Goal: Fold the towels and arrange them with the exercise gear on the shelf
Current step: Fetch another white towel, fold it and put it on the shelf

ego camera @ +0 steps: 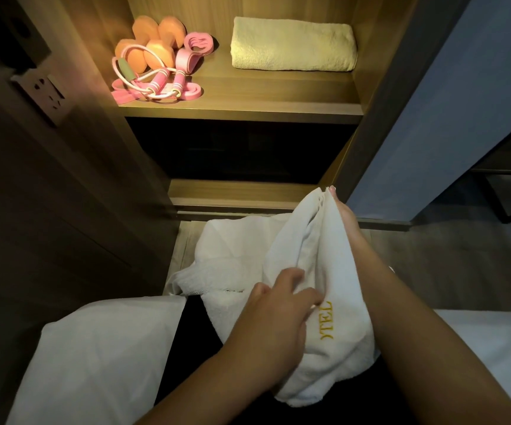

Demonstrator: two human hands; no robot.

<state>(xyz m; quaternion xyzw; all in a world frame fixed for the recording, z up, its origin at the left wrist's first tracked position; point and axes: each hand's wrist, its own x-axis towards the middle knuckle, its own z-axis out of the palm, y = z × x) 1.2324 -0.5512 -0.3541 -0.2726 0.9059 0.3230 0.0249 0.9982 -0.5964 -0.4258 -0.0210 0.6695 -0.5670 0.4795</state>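
A white towel (327,265) with gold embroidered letters hangs bunched in front of me, below the shelf. My right hand (344,214) pinches its top edge up near the lower shelf, mostly hidden behind the cloth. My left hand (278,311) lies on the towel's front with its fingers spread across the fabric. On the lit wooden shelf (248,99) a folded pale yellow towel (292,44) lies at the right. Orange dumbbells (153,41), a pink skipping rope (153,84) and pink resistance bands (197,47) are piled at the left.
A white pillow (95,357) lies at the lower left and white bedding (499,348) at the lower right. A wall socket (44,93) sits on the dark panel at the left. A dark compartment (239,148) opens under the lit shelf. A grey wall (432,118) stands at the right.
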